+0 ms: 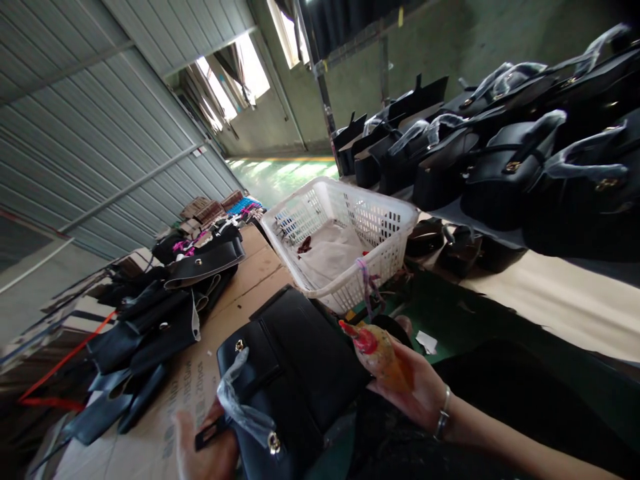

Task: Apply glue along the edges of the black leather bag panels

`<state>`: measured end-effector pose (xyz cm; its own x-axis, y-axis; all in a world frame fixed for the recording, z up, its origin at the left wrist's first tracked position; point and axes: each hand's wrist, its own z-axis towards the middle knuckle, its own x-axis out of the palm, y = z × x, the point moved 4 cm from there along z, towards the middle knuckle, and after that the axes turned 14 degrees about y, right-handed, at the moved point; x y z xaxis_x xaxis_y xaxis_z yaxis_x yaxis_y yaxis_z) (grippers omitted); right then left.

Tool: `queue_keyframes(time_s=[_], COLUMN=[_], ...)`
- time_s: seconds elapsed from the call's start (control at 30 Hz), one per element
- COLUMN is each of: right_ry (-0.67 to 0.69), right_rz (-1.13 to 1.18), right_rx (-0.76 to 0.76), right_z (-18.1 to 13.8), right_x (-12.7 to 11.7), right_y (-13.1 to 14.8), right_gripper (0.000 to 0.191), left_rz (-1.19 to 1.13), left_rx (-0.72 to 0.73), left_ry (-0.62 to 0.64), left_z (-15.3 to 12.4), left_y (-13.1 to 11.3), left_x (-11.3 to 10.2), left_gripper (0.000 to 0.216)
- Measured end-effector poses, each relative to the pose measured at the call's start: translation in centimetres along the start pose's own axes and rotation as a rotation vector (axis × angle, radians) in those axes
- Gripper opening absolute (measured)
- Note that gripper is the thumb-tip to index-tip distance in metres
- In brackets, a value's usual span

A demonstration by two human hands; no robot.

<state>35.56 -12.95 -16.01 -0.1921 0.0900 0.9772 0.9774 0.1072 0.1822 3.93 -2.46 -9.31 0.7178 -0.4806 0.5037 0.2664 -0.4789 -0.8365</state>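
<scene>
My right hand (413,383) is wrapped round a yellowish squeeze bottle (383,353) with a red collar and a narrow red nozzle, which looks like a glue bottle. The bottle tilts, its nozzle pointing up and left. In front of me lies a black handbag (300,360), with gold-coloured rings and a plastic-wrapped handle (240,400). At the bag's lower left, my left hand (205,450) is closed on its edge, with a short black strap end (210,432) between thumb and fingers. Part of that grip is blurred and hidden.
Beyond the bag stands a white plastic basket (345,287) with pale cloth or sheets inside. Black bag pieces (165,327) are heaped on the cardboard-covered table (185,383) at left. Several finished-looking black handbags (515,157) line a rack at right.
</scene>
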Motion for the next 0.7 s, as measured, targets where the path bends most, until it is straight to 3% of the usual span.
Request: queue_keyframes(time_s=[0.1,0.17,0.2,0.33,0.43,0.5,0.7], right_ry=[-0.012,-0.009,-0.006,-0.031,-0.051,-0.036,0.018], right_rz=[-0.014,-0.042,-0.058,-0.082,-0.049,-0.017,0.021], right_rx=[-0.022,-0.032,-0.027,-0.051,-0.084,-0.077,-0.137], right_z=[0.1,0.1,0.1,-0.2,-0.2,-0.1,0.1], right_x=[0.4,0.4,0.3,0.1,0.3,0.6,1.0], right_y=[-0.2,0.0,0.1,0.5,0.5,0.4,0.4], right_gripper=[0.033,0.033,0.032,0.031,0.032,0.034,0.035], left_rz=[-0.138,-0.094,-0.038,0.078,0.079,0.125,0.481], left_rx=[0.082,0.048,0.013,-0.107,-0.207,-0.248,-0.419], left_ry=[-0.055,-0.068,-0.058,0.136,0.291,0.309,0.451], left_z=[-1.2,-1.4,-1.3,0.8,3.6,5.5,9.3], left_y=[0.8,1.3,1.3,-1.4,-4.5,-6.2,-8.8], left_x=[-1.0,-1.8,-2.2,-2.1,-0.3,1.0,4.2], left_gripper=[0.036,0.014,0.013,0.02,0.049,0.061,0.054])
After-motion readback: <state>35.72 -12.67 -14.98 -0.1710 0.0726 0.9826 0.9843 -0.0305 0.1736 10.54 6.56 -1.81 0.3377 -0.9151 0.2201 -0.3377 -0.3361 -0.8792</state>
